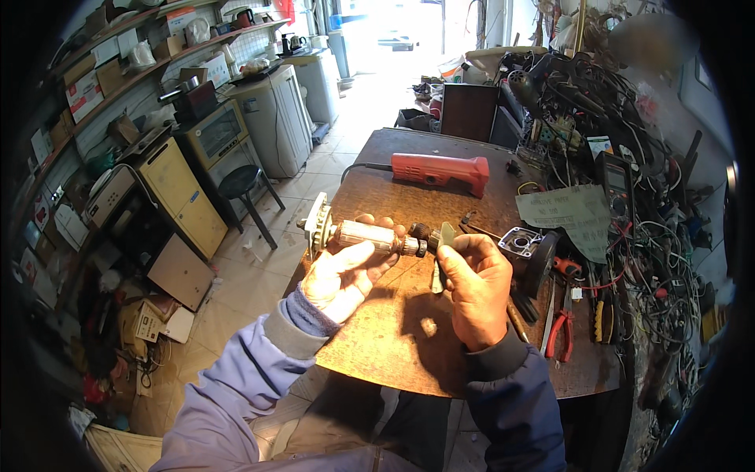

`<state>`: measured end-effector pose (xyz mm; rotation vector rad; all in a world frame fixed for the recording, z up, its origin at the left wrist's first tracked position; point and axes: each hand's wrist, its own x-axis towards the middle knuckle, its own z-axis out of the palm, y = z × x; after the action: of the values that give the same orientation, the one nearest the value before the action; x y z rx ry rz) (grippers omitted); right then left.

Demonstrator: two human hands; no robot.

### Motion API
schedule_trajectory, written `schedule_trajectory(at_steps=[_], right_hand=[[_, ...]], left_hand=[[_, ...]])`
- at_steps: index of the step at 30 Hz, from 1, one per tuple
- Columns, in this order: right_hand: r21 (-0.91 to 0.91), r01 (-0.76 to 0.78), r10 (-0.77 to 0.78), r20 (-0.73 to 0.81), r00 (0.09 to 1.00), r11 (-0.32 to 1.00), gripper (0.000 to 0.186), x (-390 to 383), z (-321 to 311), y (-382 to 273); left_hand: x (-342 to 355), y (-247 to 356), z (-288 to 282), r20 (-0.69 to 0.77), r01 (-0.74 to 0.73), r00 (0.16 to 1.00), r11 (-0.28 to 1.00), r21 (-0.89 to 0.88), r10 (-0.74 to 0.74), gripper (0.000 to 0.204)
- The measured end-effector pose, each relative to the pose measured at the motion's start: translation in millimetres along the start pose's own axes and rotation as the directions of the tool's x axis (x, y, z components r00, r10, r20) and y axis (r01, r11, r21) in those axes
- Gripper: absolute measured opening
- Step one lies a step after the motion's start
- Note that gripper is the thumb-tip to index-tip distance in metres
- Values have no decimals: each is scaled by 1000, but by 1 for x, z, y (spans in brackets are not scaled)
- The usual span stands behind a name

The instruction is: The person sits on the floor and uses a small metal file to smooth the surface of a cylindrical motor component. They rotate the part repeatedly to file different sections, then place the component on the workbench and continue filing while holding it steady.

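A motor armature (368, 234) with copper windings lies across the fingers of my left hand (340, 285), held above the table. At its left end sits a pale metal end plate (318, 224), while the commutator (412, 246) points right. My right hand (480, 287) pinches a small folded piece of grey-green sandpaper (446, 236) between thumb and fingers. The paper is just right of the commutator, with a small gap between them. A larger sandpaper sheet (565, 214) lies at the table's right side. Further back rests a red power tool housing (440, 171) with its cord.
Right of my right hand stands a dark tool head with a metal flange (521, 243). Red-handled pliers (559, 336) and a multimeter (616, 189) are along the right edge of the wooden table (373, 338). Tangled cables (668, 259) crowd beyond; a black stool (240, 182) stands left.
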<state>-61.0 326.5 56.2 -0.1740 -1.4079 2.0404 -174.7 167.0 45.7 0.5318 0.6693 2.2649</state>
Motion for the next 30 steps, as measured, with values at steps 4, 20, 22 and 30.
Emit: schedule_trajectory(at_steps=[4,20,22,30], right_hand=[[-120,122,-119,31,992,985,15,-1,4,8],[-162,156,-143,90,986,974,9,-7,9,13],[-175,157,-139,107,984,972,9,-8,11,11],[-155,120,-104,105,989,981,9,-12,15,20]], left_hand=[[0,0,4,-27,25,999,1000,4,-25,35],[-4,-5,-2,7,-159,984,862,482,178,22],[-6,-2,-4,-18,-72,996,935,347,84,30],[-9,-5,0,-22,-106,990,827,553,141,22]])
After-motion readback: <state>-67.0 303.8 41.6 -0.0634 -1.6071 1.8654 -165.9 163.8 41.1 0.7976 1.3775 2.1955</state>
